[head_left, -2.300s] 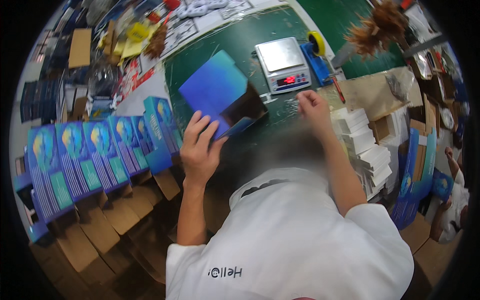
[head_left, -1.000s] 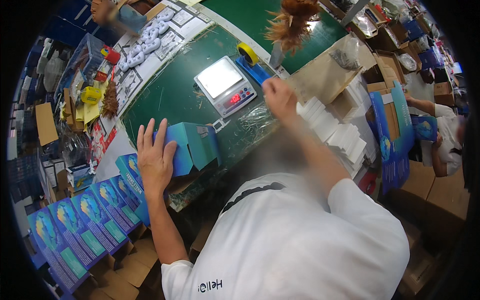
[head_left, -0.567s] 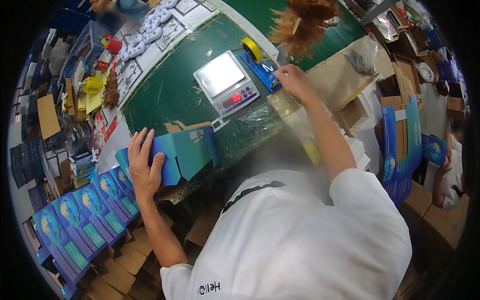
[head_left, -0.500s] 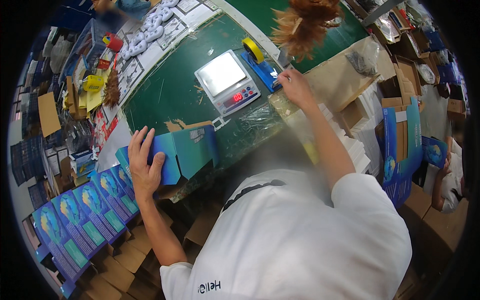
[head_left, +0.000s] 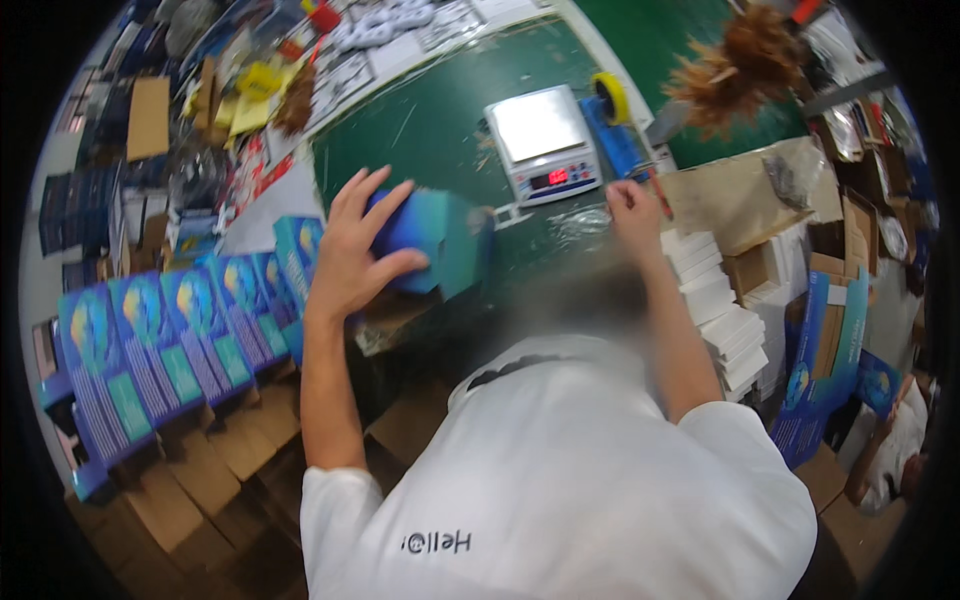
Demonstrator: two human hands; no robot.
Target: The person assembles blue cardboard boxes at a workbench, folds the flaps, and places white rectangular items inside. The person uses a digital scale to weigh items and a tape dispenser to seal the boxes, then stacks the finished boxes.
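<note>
A blue-green printed carton (head_left: 430,235) lies on the green tabletop at its near left edge. My left hand (head_left: 360,255) rests on the carton's left end with its fingers spread and the thumb reaching across the near side. My right hand (head_left: 635,215) is closed in a pinch; whatever it holds is too small to make out. Just beyond it stands a blue tape dispenser (head_left: 615,145) with a yellow tape roll (head_left: 610,98). Between the two hands, farther back, sits a white digital scale (head_left: 545,145) with a lit red display and a bare metal pan.
Several printed cartons (head_left: 195,305) stand in a row at the left. White boxes (head_left: 720,315) are stacked by my right forearm. A brown feather duster (head_left: 735,70) is at the far right, white game controllers (head_left: 390,20) at the back. Another person (head_left: 895,445) is at the right edge.
My right hand has drawn back from the tape dispenser toward me, staying pinched. My left hand remains on the carton. The whole view has shifted, with the scale now farther right.
</note>
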